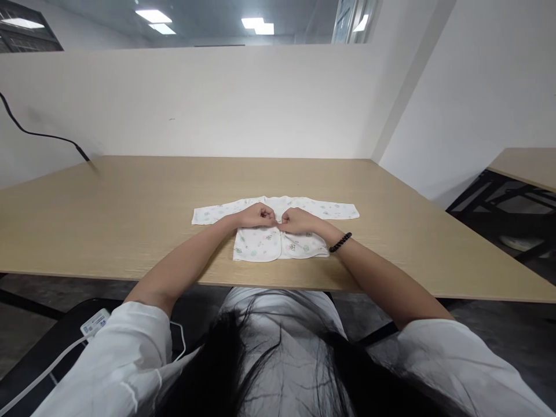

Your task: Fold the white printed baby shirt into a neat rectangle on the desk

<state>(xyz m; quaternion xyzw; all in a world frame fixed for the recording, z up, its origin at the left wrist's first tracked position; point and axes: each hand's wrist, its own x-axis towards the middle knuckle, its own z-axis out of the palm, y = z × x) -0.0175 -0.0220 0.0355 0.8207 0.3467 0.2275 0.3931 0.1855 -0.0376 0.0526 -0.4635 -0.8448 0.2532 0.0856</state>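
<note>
Head view: small white printed baby shirt [278, 240] lies flat on the wooden desk [130, 214], front side up, sleeves spread out left and right, hem toward the person. It sits centre of the desk, nearer the near edge than the far wall.

Left hand [258, 215] and right hand [296, 220] meet at the shirt's centre front, just below the neckline, knuckles nearly touching. Both are curled with fingers pressed together, each pinching the shirt fabric at the front opening; exact fingertip contact is too small to make out. Right wrist carries a dark bead bracelet [340, 242].

Edges: near desk edge runs just below the shirt hem, forearms cross over it. Far edge butts against a white partition [217, 98]. Right edge angles away toward a gap, with a second desk [527, 165] well apart beyond it. Black cable [41, 136] drops onto the far left corner, well apart from the shirt.

Open room: bare desk surface wide on both sides of the sleeves and behind the collar
</note>
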